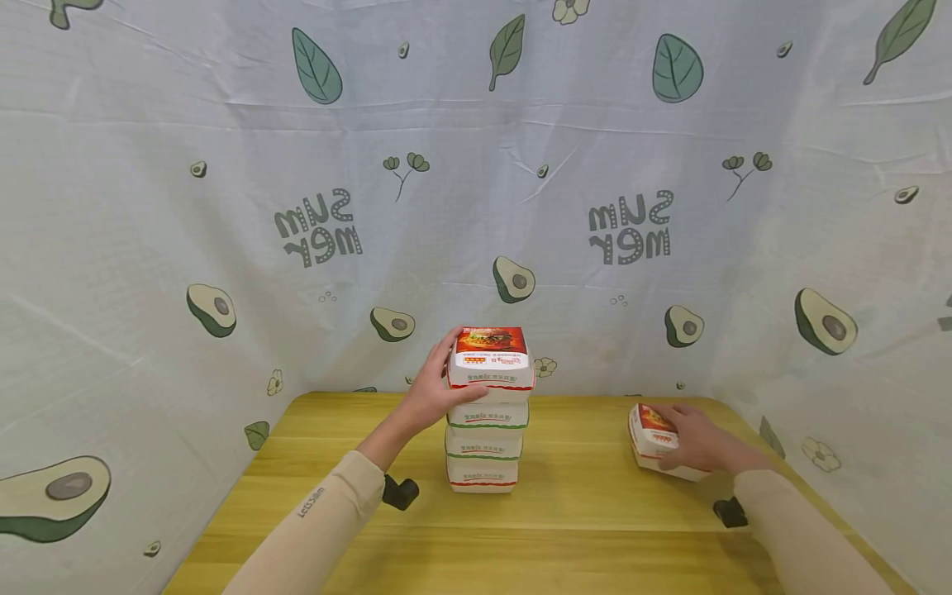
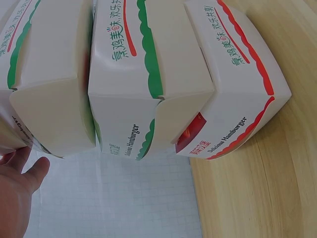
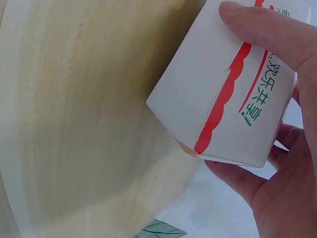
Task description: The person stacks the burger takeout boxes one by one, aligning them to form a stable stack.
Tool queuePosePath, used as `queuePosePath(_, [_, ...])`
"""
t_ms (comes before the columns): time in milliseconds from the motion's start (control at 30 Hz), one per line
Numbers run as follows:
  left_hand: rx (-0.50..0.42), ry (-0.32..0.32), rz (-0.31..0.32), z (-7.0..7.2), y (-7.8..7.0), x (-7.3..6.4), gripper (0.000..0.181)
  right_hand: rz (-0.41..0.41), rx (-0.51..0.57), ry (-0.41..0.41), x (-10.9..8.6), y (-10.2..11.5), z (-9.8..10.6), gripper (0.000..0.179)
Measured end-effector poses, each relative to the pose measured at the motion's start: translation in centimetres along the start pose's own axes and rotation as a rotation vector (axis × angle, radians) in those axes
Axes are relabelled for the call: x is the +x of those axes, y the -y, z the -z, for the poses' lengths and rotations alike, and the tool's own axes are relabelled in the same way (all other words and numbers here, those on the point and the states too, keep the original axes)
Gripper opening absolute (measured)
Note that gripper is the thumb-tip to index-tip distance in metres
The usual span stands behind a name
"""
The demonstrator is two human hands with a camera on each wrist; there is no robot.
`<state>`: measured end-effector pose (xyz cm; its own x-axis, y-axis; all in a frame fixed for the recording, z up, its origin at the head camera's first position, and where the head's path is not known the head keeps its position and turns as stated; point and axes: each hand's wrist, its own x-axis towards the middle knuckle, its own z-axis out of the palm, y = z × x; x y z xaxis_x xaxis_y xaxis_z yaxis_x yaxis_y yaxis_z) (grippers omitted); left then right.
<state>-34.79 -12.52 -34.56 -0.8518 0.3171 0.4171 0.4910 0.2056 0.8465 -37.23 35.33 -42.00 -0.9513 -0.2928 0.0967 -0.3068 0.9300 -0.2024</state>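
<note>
Several white burger boxes (image 1: 485, 447) stand stacked in the middle of the wooden table, some with green wavy trim and some with red. The topmost burger box (image 1: 494, 376) has a red burger picture on its lid. My left hand (image 1: 430, 395) grips this top box from its left side, thumb across the front; the other fingers are partly hidden. At the table's right side, my right hand (image 1: 699, 440) holds another red-trimmed burger box (image 3: 218, 89), its thumb on the printed face and its fingers around the far side. That box sits tilted askew, low at the tabletop.
The yellowish wooden table (image 1: 335, 529) is bounded at the back and sides by a white curtain (image 1: 446, 207) printed with avocados and leaves. A black wrist mount (image 1: 402, 492) hangs below the left wrist, another (image 1: 730, 512) below the right.
</note>
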Motion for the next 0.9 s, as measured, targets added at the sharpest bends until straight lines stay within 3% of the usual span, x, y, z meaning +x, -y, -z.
queuePosePath(500, [0.01,0.034,0.057,0.0,-0.3,0.3,0.102,0.03,-0.016,-0.001,0.2,1.3,1.5,0.101])
queuePosePath(700, [0.005,0.007,0.02,-0.1,-0.3,0.1,0.098,0.038,-0.028,0.008,0.4,1.7,2.3,0.1])
queuePosePath(900, [0.004,0.035,0.042,0.1,-3.2,-1.1,0.099,0.05,-0.054,0.002,0.5,2.5,3.1,0.1])
